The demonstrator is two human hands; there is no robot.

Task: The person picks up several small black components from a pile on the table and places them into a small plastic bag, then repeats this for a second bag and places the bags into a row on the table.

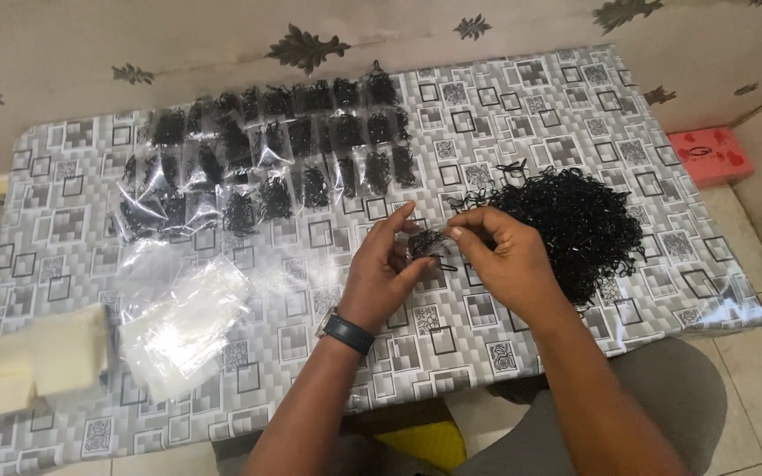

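Pinching a small clump of black elastic bands (425,242) between both sets of fingertips, I hold it just above the middle of the table (487,344), which is covered in a grey patterned oilcloth. My left hand (381,269), with a dark watch at the wrist, grips the clump from the left; my right hand (504,256) grips it from the right, thumb and forefinger closed on it.

Just beyond my right hand lies the big loose pile of black bands (575,220), nearly touching my knuckles and reaching toward the table's right edge. Ahead and to the left, rows of filled clear packets (266,150) cover the far part of the table, close to the wall. On my left lie a heap of empty clear bags (183,317) and a stack of pale sheets (41,357) near the left edge. Bare cloth stays open directly under my hands and along the near edge. A red box (712,154) sits on the floor beyond the right corner.
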